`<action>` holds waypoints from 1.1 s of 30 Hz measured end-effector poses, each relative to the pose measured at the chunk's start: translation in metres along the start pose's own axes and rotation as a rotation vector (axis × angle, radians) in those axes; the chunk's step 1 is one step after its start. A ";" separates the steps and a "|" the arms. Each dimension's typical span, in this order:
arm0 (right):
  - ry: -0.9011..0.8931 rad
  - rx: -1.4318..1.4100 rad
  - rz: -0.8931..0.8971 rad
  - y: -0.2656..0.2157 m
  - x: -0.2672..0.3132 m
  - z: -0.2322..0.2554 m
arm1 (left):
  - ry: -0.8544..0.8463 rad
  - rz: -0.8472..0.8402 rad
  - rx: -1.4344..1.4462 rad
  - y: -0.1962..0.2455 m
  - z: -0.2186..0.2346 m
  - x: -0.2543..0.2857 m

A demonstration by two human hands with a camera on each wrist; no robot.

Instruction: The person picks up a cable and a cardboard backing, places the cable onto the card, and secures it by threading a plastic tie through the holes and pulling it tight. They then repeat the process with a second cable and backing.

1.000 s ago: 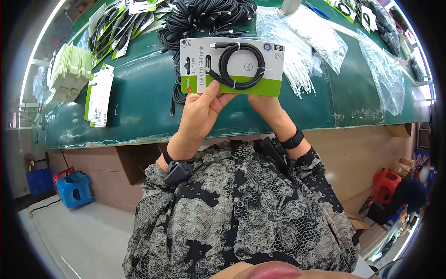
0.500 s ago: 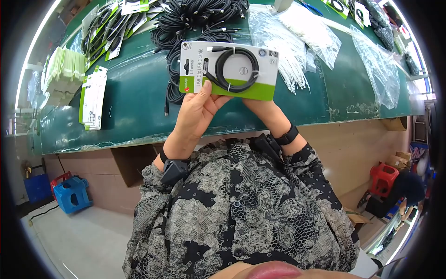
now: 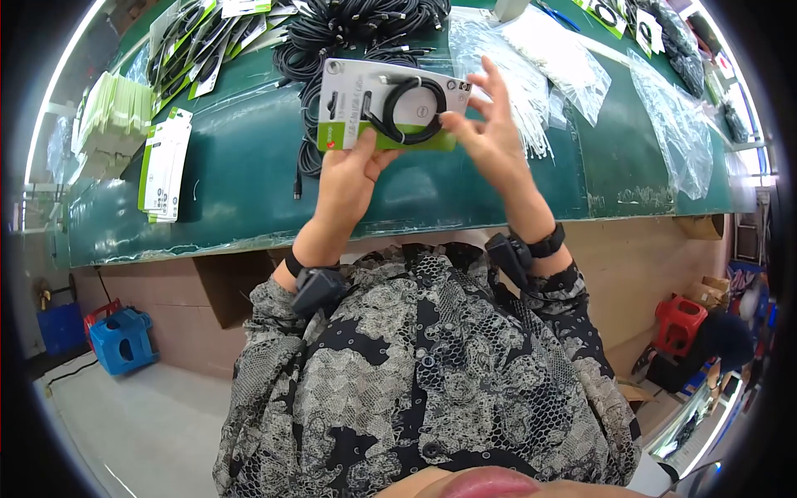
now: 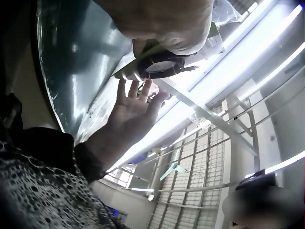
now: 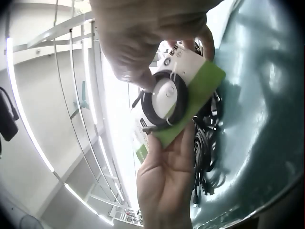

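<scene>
The left hand (image 3: pixel 347 178) pinches the lower left of a white and green card (image 3: pixel 344 100), thumb on its front. A coiled black cable (image 3: pixel 407 137) with white ties lies on the card's face. At the card's right side is the right hand (image 3: pixel 496 137), its thumb at the coil's right edge and its other fingers raised and spread. The right wrist view shows the left hand (image 5: pixel 167 186) under the card and the right thumb against the coiled cable (image 5: pixel 152 112).
Bundled black cables (image 3: pixel 357 33) lie behind the card on the green table (image 3: pixel 249 191). White cable ties (image 3: pixel 527 100) are at right, near a clear bag (image 3: pixel 677 141). Stacked cards (image 3: pixel 164 170) and a pale green stack (image 3: pixel 116 112) stand at left.
The right hand has left the card's lower edge and risen to its right side, fingers spread. The card, still in the left hand, has moved slightly up and left and tilted.
</scene>
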State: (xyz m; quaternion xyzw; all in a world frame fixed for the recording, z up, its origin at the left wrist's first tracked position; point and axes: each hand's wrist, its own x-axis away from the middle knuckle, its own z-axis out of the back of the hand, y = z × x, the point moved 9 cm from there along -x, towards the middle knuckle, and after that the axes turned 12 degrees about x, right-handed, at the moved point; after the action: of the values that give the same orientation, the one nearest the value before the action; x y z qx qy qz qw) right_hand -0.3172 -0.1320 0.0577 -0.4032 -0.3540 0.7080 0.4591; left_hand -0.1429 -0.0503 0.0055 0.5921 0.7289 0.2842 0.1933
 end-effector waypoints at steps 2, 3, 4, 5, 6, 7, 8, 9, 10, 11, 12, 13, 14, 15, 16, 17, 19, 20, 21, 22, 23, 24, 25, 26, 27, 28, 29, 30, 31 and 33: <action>0.007 0.056 0.028 -0.007 -0.002 -0.011 | 0.006 -0.025 -0.029 -0.004 -0.007 0.001; 0.030 0.116 0.021 -0.002 -0.005 -0.016 | 0.024 -0.052 -0.054 -0.005 -0.008 0.005; 0.052 0.176 0.012 0.001 -0.008 -0.019 | 0.043 -0.077 -0.079 -0.005 -0.007 0.007; 0.072 0.237 -0.001 0.005 -0.007 -0.020 | 0.048 -0.072 -0.078 -0.004 -0.004 0.008; 0.070 0.239 -0.006 0.009 -0.004 -0.020 | 0.029 -0.054 -0.055 -0.001 -0.002 0.006; 0.045 0.240 0.076 0.003 -0.004 -0.021 | 0.004 -0.040 -0.033 0.004 -0.001 0.001; 0.020 0.240 0.159 -0.004 -0.003 -0.023 | -0.021 -0.027 -0.012 0.006 -0.002 -0.003; -0.009 0.238 0.236 -0.009 0.000 -0.026 | -0.017 -0.022 -0.012 0.006 -0.002 -0.005; -0.013 0.238 0.232 -0.007 0.001 -0.027 | -0.011 0.003 -0.001 0.004 -0.002 -0.006; -0.003 0.229 0.216 -0.002 0.000 -0.026 | -0.007 0.027 0.010 0.003 -0.004 -0.008; 0.012 0.220 0.205 0.003 -0.004 -0.025 | -0.009 0.048 0.020 0.001 -0.006 -0.009; 0.028 0.211 0.196 0.004 -0.007 -0.024 | -0.014 0.044 0.018 0.000 -0.007 -0.011; 0.031 0.210 0.200 0.004 -0.009 -0.024 | 0.011 0.018 0.009 -0.003 -0.004 -0.012; 0.039 0.227 0.179 0.005 -0.008 -0.025 | 0.040 -0.005 0.000 -0.007 -0.003 -0.011; 0.046 0.245 0.157 0.007 -0.007 -0.025 | 0.070 -0.026 -0.009 -0.012 -0.002 -0.009; 0.052 0.263 0.136 0.009 -0.006 -0.025 | 0.072 -0.025 -0.009 -0.020 -0.006 -0.008; 0.061 0.259 0.140 0.007 -0.003 -0.027 | 0.063 -0.254 -0.060 -0.015 -0.024 -0.003; 0.069 0.254 0.145 0.005 -0.002 -0.029 | 0.058 -0.369 -0.086 -0.008 -0.028 0.001; 0.076 0.248 0.150 0.003 -0.001 -0.029 | 0.061 -0.371 -0.086 -0.007 -0.025 0.000; 0.072 0.247 0.152 0.003 -0.001 -0.030 | 0.041 -0.352 -0.109 -0.007 -0.020 -0.003; 0.077 0.265 0.166 0.002 -0.001 -0.029 | 0.018 -0.333 -0.133 -0.005 -0.017 -0.007; 0.082 0.283 0.178 0.001 -0.002 -0.028 | -0.004 -0.313 -0.156 -0.005 -0.014 -0.009; 0.088 0.301 0.188 -0.001 -0.001 -0.028 | -0.003 -0.314 -0.158 -0.004 -0.011 -0.009; 0.088 0.299 0.188 -0.002 -0.001 -0.028 | 0.007 -0.308 -0.178 -0.005 -0.007 -0.009; 0.082 0.302 0.198 -0.004 0.000 -0.029 | 0.018 -0.301 -0.198 -0.006 -0.003 -0.009; 0.077 0.305 0.206 -0.006 0.001 -0.030 | 0.028 -0.293 -0.218 -0.006 -0.002 -0.008; 0.074 0.308 0.213 -0.007 0.003 -0.031 | 0.028 -0.288 -0.221 -0.005 -0.001 -0.008; 0.074 0.308 0.207 -0.007 0.004 -0.032 | 0.032 -0.325 -0.299 -0.001 -0.002 -0.006; 0.067 0.291 0.206 -0.007 0.005 -0.034 | 0.034 -0.363 -0.378 0.003 -0.004 -0.004; 0.053 0.255 0.202 -0.006 0.006 -0.036 | 0.033 -0.394 -0.460 0.005 -0.005 -0.004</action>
State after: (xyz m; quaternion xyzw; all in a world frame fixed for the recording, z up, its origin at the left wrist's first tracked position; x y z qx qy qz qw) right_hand -0.2845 -0.1195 0.0459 -0.3938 -0.2067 0.7788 0.4424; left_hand -0.1415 -0.0544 0.0123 0.3752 0.7492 0.4086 0.3619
